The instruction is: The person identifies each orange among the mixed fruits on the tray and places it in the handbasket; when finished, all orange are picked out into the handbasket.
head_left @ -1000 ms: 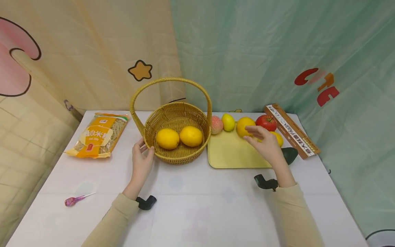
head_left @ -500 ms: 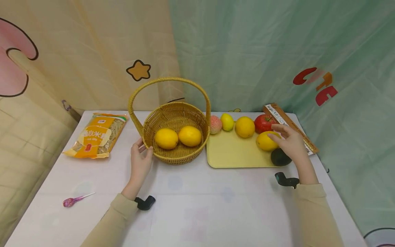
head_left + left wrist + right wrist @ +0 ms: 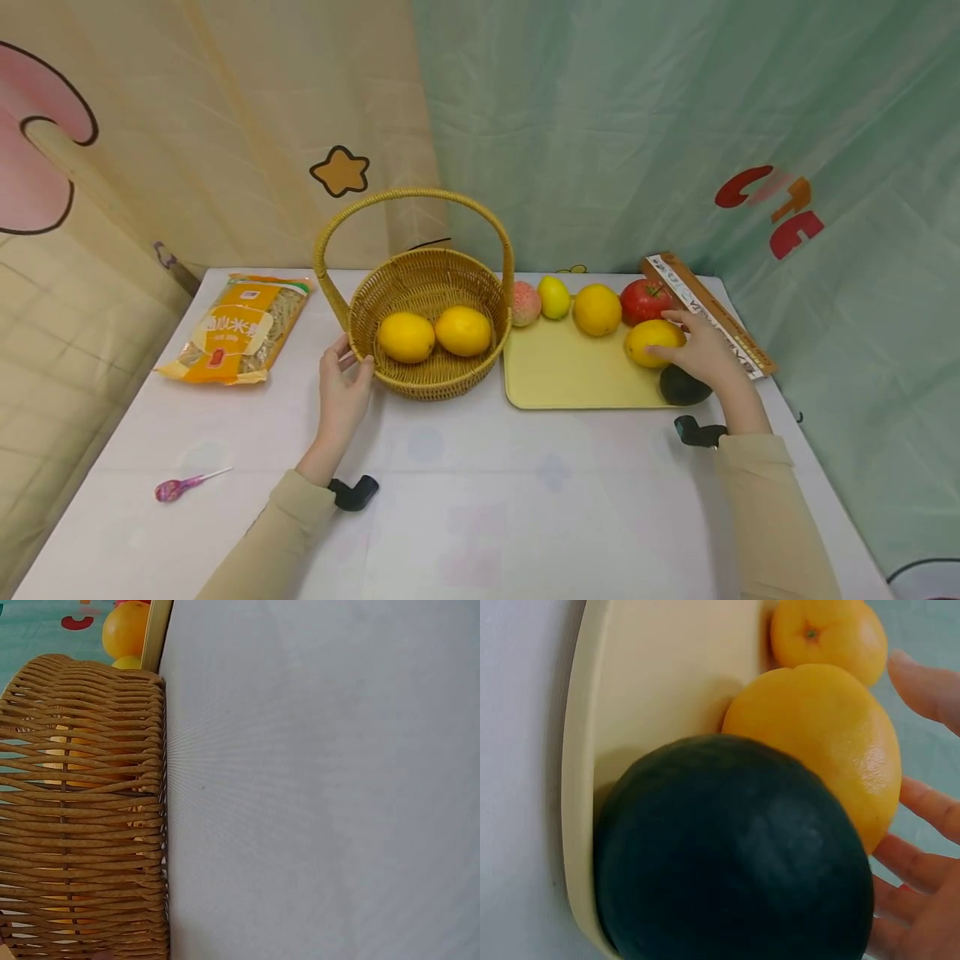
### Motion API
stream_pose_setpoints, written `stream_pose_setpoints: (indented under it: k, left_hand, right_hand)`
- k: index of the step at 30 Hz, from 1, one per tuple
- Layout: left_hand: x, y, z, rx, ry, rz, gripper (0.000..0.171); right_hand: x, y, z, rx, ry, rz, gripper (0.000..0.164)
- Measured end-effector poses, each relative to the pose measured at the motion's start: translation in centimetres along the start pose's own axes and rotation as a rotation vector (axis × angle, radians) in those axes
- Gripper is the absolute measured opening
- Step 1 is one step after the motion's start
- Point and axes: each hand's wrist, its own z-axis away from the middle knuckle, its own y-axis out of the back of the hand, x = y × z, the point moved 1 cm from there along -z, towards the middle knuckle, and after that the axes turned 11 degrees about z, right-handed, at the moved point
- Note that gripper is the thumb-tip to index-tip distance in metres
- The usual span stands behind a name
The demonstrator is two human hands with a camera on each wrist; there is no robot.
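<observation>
at yellow fruit (image 3: 647, 343), right hand (image 3: 703, 354) with thumb (image 3: 658, 353) spread

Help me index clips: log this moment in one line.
left hand: at basket; right hand: at yellow fruit, on tray; basket contents: two yellow lemons

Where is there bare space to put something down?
Bare: the table between both sleeves, in front of the basket; also the front of the tray, from basket to yellow fruit. Crowded: its right end, with that fruit, a dark green one and the right hand.
</observation>
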Motion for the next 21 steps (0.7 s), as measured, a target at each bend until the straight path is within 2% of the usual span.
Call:
stream_pose_setpoints:
  k: [7,16,21]
  left_hand:
    - [-0.2,0.0,0.0,0.008,-0.016,-0.007,0.057]
    - [-0.2,0.0,-0.1,0.008,-0.029,-0.012,0.057]
    - [-0.3,0.0,-0.1,0.009,-0.030,-0.013,0.057]
  right_hand:
    - [0.2,-0.8,-1.1,-0.014,0.036,0.015,0.097]
    - [0.3,-1.1,-1.4,-0.018,0.056,0.013,0.089]
    - [0.4,-1.3,-1.3,0.027,0.072,0.012,0.089]
